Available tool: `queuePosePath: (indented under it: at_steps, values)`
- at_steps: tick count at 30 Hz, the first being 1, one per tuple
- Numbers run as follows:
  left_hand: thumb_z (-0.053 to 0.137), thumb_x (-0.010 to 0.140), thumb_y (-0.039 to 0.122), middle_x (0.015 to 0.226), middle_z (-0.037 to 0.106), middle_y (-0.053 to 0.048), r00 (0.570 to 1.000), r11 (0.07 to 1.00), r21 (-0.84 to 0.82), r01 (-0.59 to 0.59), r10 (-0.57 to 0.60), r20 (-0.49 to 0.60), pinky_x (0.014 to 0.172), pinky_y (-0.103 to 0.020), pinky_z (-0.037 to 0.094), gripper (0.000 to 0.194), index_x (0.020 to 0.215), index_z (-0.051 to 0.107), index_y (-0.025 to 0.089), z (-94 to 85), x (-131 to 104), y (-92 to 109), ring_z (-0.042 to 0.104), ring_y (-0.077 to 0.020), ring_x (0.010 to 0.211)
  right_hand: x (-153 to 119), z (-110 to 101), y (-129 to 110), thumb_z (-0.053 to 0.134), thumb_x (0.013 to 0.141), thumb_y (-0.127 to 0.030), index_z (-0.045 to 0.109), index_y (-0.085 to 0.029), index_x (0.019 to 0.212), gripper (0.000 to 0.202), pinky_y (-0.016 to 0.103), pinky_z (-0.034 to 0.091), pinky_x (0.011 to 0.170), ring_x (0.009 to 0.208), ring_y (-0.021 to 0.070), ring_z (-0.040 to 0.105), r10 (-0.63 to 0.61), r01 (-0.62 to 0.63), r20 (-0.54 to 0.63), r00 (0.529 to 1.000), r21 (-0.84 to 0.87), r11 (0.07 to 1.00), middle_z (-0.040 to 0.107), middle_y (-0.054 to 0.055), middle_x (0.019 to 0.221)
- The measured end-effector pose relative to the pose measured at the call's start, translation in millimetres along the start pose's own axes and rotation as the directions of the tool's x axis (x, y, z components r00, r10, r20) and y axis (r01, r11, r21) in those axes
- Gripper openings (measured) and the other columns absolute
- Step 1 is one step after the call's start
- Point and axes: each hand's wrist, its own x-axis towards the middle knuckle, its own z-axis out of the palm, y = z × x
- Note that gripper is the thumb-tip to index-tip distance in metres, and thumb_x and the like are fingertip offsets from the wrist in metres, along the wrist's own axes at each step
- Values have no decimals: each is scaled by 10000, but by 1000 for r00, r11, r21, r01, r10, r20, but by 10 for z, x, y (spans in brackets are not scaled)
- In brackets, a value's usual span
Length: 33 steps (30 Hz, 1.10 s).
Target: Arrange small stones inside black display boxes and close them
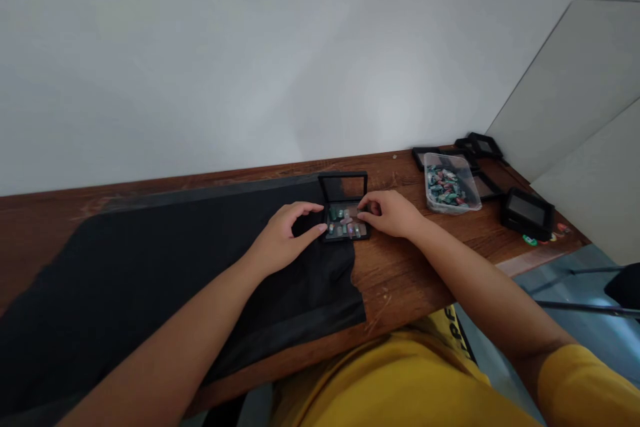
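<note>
A small black hinged case (345, 238) lies with its windowed lid (343, 186) raised at the right end of a black cloth (165, 260). Small green, pink and clear shiny pieces (345, 215) sit in its base; their exact kind is too small to make out. My left hand (281, 238) grips the case's left side, thumb at the front and fingers toward the hinge, with a gap between them. Over the right part of the base, my right hand (393, 213) is closed in a pinch. Whatever is between those fingertips is hidden.
On the right stands a clear plastic tub (473, 195) of small green and reddish pieces (446, 187). Several black windowed cases (527, 210) surround it. Small coloured tags (530, 240) lie near the wooden table's (400, 277) right edge. A white wall (250, 67) rises behind.
</note>
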Motion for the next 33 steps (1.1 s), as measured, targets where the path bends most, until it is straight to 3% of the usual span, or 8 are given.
queuePosePath:
  at_steps: [6,17,26,33]
  values:
    - [594,886,642,1125,727,-74,1000,1000,4,-3,3,-1,1017,-478,535,490,1164,702,254,1,5,-5,642,-299,1106,-9,11,-8,751,886,-253,749,-179,964,107,267,299,620,647,123,509,22,-23,-31,999,-32,999,611,-26,707]
    - [604,884,638,1150,723,-82,1000,1000,0,-10,10,6,1026,-493,539,486,1164,702,253,0,2,-14,644,-307,1126,-7,-3,11,646,895,-155,781,-172,1050,206,265,328,617,651,134,533,-8,8,19,1000,-3,1000,654,-2,728]
    - [602,891,639,1175,718,-83,1000,1000,13,-9,9,21,1034,-499,535,489,1178,699,255,-7,1,-26,639,-310,1147,-25,-6,2,578,895,-109,800,-209,1008,269,271,342,637,656,147,537,-22,24,29,999,-41,999,690,9,754]
    - [607,885,635,1163,721,-80,1000,1000,11,-7,6,25,1032,-489,532,497,1181,702,247,-12,-3,-28,637,-306,1136,-69,-38,-42,549,932,-149,795,-237,1042,284,287,383,704,841,206,631,-29,20,-48,998,-186,982,752,50,916]
